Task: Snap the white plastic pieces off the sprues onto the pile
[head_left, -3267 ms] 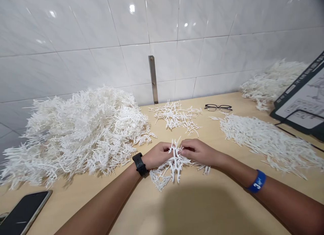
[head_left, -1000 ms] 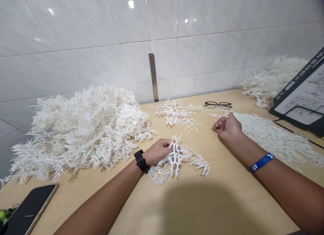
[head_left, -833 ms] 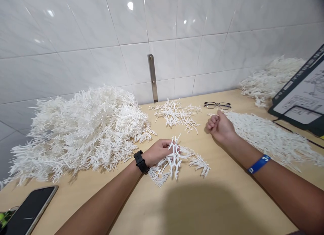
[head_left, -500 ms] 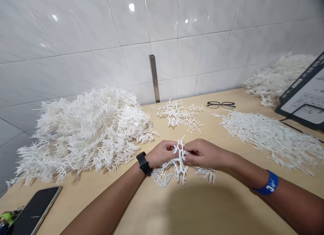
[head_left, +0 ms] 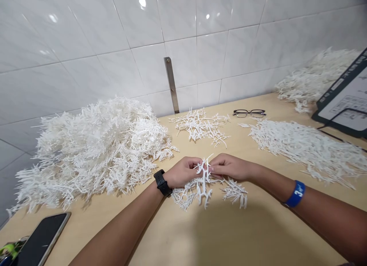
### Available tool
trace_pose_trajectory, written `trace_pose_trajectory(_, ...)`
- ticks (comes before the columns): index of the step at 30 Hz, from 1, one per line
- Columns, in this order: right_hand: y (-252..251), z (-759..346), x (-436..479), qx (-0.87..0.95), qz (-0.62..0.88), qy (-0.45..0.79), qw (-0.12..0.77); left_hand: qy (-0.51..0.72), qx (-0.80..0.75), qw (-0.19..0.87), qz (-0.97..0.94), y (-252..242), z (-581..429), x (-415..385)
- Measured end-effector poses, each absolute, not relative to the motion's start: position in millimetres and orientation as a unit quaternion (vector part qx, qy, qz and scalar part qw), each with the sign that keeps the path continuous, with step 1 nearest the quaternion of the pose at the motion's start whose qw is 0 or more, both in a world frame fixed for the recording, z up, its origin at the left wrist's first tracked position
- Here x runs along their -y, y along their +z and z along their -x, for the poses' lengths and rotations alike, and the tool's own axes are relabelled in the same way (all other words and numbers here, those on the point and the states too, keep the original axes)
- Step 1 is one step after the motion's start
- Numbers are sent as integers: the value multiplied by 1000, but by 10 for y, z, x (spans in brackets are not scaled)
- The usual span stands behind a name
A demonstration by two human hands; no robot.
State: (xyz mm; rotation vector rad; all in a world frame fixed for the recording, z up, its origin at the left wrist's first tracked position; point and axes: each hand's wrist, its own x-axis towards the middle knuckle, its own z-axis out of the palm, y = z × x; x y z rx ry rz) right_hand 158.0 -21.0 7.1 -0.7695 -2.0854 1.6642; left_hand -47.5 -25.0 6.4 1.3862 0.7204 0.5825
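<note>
One white branched piece (head_left: 204,177) is pinched in our nearly closed left hand (head_left: 182,172) and right hand (head_left: 233,167); a tangled white heap (head_left: 107,147) lies to its left.

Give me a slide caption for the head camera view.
Left hand holding a white branched piece, right hand at its side, large white heap to the left.

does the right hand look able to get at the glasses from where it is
Probably yes: mostly open tabletop lies between the right hand and the glasses, though it is busy at the white branched piece.
</note>
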Motion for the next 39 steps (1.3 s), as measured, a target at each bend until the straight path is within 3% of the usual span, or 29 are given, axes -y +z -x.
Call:
trace_pose_trajectory(13, 67, -1612, 174, 757, 314, 530, 220, 317, -389, 646, -575, 50, 505, 222)
trace_pose_trajectory(25, -26, -1608, 101, 689, 283, 590, 313, 253, -401, 598, -646, 88, 500, 251)
trace_pose_trajectory(33, -61, -1658, 59, 679, 281, 597, 322, 241, -396, 606, -646, 69, 499, 252)
trace_pose_trajectory(39, -12, -1613, 125, 752, 345, 492, 270, 251, -390, 604, -648, 88, 490, 271)
